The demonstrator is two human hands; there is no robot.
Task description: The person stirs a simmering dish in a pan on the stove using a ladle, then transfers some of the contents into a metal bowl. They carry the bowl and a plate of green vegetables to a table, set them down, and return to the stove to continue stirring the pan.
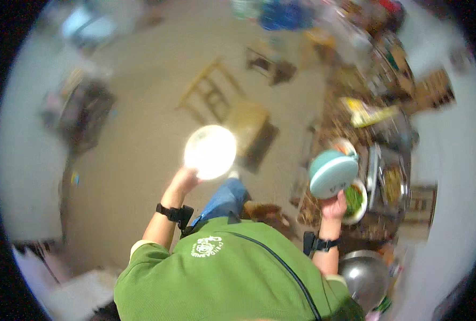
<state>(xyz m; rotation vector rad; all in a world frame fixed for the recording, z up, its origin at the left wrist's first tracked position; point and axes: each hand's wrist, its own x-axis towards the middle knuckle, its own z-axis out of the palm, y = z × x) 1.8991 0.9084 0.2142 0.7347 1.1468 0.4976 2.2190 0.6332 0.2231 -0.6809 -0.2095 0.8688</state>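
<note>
My left hand grips the near edge of a round white plate or shallow dish, whose surface is washed out by glare. On the right, my right hand holds a mint-green lidded bowl or container from its near side; its pale face is tilted and bears small dark marks. Just beyond my right fingers, a white bowl with green vegetables stands on the cluttered table. Another white bowl with orange food is partly hidden behind the mint-green container.
A wooden chair stands on the floor ahead. The table at right bears a yellow package and a metal-rimmed tray or pan of food. A large metal bowl is beside my right forearm. Dark blurred items stand at left.
</note>
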